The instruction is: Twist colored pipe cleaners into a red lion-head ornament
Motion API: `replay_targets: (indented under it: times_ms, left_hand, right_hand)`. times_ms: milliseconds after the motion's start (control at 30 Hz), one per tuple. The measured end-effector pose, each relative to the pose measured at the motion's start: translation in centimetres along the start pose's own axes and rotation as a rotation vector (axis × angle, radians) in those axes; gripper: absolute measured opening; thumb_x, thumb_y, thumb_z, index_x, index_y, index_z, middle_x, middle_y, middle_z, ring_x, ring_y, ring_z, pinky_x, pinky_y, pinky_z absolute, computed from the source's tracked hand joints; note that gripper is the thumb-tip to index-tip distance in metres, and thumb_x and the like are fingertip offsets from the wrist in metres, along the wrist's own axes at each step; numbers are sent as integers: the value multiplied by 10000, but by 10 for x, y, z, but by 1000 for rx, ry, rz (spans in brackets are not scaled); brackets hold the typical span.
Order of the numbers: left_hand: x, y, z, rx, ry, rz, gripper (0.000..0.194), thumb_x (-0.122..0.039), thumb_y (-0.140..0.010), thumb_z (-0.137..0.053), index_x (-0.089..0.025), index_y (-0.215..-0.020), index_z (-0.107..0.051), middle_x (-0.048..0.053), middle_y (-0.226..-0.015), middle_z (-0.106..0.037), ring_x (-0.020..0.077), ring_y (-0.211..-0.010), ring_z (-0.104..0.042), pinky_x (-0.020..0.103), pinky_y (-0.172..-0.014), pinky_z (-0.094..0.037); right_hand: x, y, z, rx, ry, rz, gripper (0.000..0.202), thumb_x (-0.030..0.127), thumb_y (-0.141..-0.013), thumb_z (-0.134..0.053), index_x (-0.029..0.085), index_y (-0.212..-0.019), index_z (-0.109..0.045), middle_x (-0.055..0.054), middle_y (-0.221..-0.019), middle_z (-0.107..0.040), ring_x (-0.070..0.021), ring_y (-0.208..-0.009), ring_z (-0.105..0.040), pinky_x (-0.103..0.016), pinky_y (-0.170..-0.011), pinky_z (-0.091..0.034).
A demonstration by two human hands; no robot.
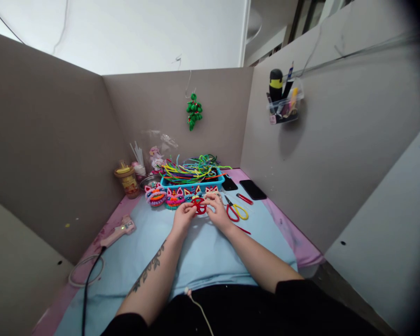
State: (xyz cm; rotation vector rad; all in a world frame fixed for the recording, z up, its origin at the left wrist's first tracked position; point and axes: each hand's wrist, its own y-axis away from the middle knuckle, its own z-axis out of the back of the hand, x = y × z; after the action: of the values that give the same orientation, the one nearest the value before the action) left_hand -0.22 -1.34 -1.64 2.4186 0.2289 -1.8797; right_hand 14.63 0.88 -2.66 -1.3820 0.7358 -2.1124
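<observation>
Between my two hands is a red pipe-cleaner piece [199, 206], bent into a round shape with crossing strands inside. My left hand [185, 215] pinches its left edge between thumb and fingers. On the opposite side, my right hand [215, 211] grips the right edge with its fingertips. The piece is held up over the light blue cloth [210, 252]. Just behind it stand several colourful fuzzy animal-faced pieces [175, 198], partly covered by my hands. Scissors [236, 211] with red and yellow handles lie right of my right hand, and a red pipe cleaner [243, 229] rests near my right wrist.
A blue basket [192, 184] full of pipe cleaners stands at the back. A pink glue gun [121, 231] with its cord lies left. To the right are a red cutter [244, 199] and a black phone [252, 189]. A lidded cup [127, 179] stands back left. Grey partitions [217, 116] enclose the table.
</observation>
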Motion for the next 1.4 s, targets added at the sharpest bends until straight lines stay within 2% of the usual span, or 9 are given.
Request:
replay_targets:
  times_ms: [100,233,400,567,667,767,1067,1233,1400]
  left_hand:
    - [-1,-1,0,-36,52,26,450,-375,-459,-789,-145,-761,-548,-26,-555,-579,97,-505,-542,238,-574,-439]
    - [0,-2,1,-38,75,28,448,-347,-471,-791,-143,-781,-540,-26,-555,-583,100,-517,-553,236,-582,-440]
    - [3,-2,2,-21,-68,-95,389,-311,-521,-767,-142,-786,-539,-13,-567,-599,106,-528,-563,213,-554,-414]
    - [3,-1,0,1,-207,-188,326,-307,-509,-765,-152,-704,-556,-28,-525,-564,98,-488,-524,194,-492,-377]
    - [5,0,0,-5,-191,-147,331,-330,-527,-759,-151,-723,-561,-20,-527,-575,95,-477,-518,190,-483,-367]
    - [5,0,1,-9,-153,-90,359,-339,-525,-764,-145,-750,-562,-13,-536,-587,93,-480,-521,195,-497,-378]
    - [-2,2,-2,16,-15,-4,404,-367,-514,-766,-142,-767,-546,-27,-508,-574,94,-477,-529,218,-537,-404]
    - [-1,4,-3,63,-68,-71,360,-354,-567,-740,-145,-782,-541,-15,-548,-593,91,-497,-530,214,-550,-402]
    - [0,3,-2,90,-131,-129,315,-336,-580,-725,-153,-778,-562,-16,-557,-590,97,-515,-527,206,-548,-384]
  right_hand:
    - [2,2,1,16,16,48,248,154,-691,-584,246,-912,-648,-48,-1012,-506,-206,-1033,-474,-405,-953,-365]
    - [1,5,-2,20,67,95,57,256,-733,-630,222,-758,-669,-45,-898,-532,-199,-930,-498,-403,-887,-390]
    - [5,6,-6,135,-63,116,80,275,-746,-637,218,-706,-677,-19,-722,-597,-175,-781,-537,-370,-798,-427]
    - [11,1,-1,100,-299,-35,112,293,-749,-618,198,-715,-665,-17,-702,-620,-157,-690,-565,-300,-669,-460]
    - [5,-4,3,-6,-342,-157,135,319,-750,-604,193,-740,-652,-13,-703,-619,-160,-680,-572,-295,-647,-464]
    - [-2,-6,3,58,-337,-214,177,329,-747,-595,192,-853,-634,-21,-768,-636,-165,-712,-584,-286,-631,-465]
    - [3,1,-2,-31,96,49,92,249,-726,-629,217,-812,-633,-41,-874,-543,-207,-916,-515,-386,-859,-413]
    - [7,2,-4,-68,87,39,33,223,-721,-622,203,-698,-609,-39,-847,-530,-200,-880,-507,-377,-842,-412]
    - [2,2,-6,-90,-20,-128,119,252,-718,-618,200,-612,-610,-51,-916,-538,-210,-933,-509,-399,-896,-384]
